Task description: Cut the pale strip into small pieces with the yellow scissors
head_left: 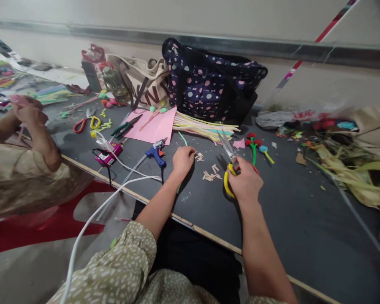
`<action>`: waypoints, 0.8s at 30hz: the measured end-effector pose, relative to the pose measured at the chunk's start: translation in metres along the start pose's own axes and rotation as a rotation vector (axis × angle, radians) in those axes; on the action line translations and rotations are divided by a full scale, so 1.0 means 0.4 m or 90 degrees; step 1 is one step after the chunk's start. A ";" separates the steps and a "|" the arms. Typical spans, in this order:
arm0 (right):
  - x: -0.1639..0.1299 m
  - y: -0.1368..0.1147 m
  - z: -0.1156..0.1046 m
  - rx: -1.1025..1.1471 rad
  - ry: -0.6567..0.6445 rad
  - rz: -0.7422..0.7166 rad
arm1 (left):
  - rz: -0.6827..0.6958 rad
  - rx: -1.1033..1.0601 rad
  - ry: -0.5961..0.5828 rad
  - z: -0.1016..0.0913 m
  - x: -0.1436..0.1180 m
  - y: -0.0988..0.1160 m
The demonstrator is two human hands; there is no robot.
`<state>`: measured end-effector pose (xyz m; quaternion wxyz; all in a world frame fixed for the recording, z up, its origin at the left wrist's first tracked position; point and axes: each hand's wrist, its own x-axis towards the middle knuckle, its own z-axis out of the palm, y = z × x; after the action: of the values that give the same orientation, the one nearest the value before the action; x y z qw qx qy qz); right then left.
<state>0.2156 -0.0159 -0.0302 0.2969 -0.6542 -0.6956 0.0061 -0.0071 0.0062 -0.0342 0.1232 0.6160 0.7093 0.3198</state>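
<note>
My right hand (247,179) grips a pair of scissors (228,148) with yellow and red handles. Their blades point away from me and stand slightly apart. Over the dark table, my left hand (183,161) has its fingers curled together; what they hold, if anything, is hidden. A thin green pipe cleaner (183,138) shows above that hand, and a green length shows below its wrist. Small beige cut pieces (211,174) lie in two loose groups between my hands. Right of the scissors lie a red-and-green pipe-cleaner flower (253,145) and a blue one with a yellow stem (266,154).
Left of my hands are a blue glue gun (156,154), a magenta device (109,155) with cables, and pliers (126,126). Pipe cleaners (202,125) and pink paper (152,128) lie before two bags. Dried husks (351,177) cover the right side. A co-worker's hands (28,109) are at left.
</note>
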 end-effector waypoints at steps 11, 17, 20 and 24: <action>0.004 -0.007 -0.004 0.046 -0.003 0.026 | -0.041 -0.217 0.161 -0.004 0.024 -0.021; 0.008 -0.014 -0.012 0.061 -0.010 0.030 | 0.109 -0.190 0.105 -0.008 0.001 0.022; 0.009 -0.011 -0.011 0.069 -0.003 0.027 | 0.246 -0.112 -0.012 0.001 -0.018 0.045; 0.011 -0.007 -0.009 0.066 0.001 0.024 | 0.324 -0.018 -0.077 0.019 -0.031 0.056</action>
<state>0.2147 -0.0137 -0.0245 0.3307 -0.6512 -0.6814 0.0473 0.0175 -0.0028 -0.0293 0.0901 0.7908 0.5182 0.3130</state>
